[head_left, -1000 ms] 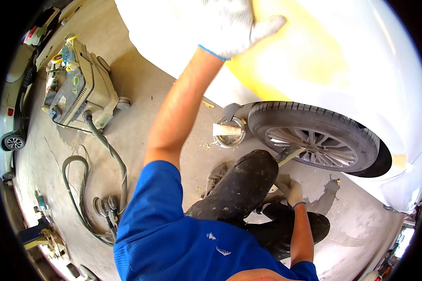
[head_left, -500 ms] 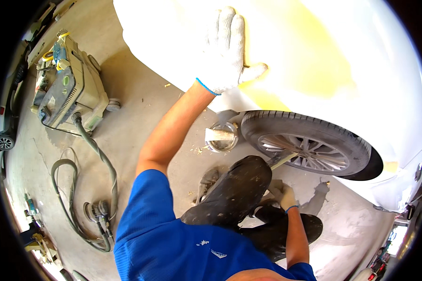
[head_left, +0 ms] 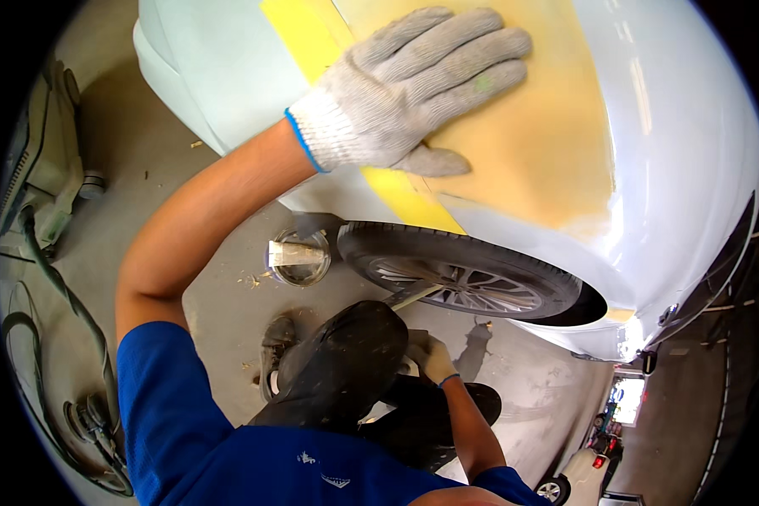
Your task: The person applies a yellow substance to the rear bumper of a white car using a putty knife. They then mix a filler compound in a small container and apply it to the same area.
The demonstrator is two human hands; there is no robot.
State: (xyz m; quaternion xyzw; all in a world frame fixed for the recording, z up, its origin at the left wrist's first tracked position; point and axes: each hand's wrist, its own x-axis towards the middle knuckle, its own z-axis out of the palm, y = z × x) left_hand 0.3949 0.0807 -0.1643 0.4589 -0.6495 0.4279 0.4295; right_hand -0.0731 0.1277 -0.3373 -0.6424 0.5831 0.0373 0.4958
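Left hand [head_left: 401, 105]: gloved, spread flat across yellow tape [head_left: 409, 202] and tan patch [head_left: 544, 152]
Patch: runs right and below those fingers
Right hand [head_left: 437, 361]: by knee [head_left: 358, 337], can't tell grip
Shirt print [head_left: 336, 481]: white, unreadable tbh

I stand in a car body workshop: under the gloved left hand [head_left: 422, 93], a white car [head_left: 675, 152] bears a tan patch [head_left: 557, 143] and yellow tape [head_left: 413, 202]; left of that hand, a hose [head_left: 69, 295] crosses concrete floor [head_left: 219, 337].

They wear a blue shirt [head_left: 261, 464], dark trousers [head_left: 346, 346] and blue-edged knit gloves [head_left: 396, 101].
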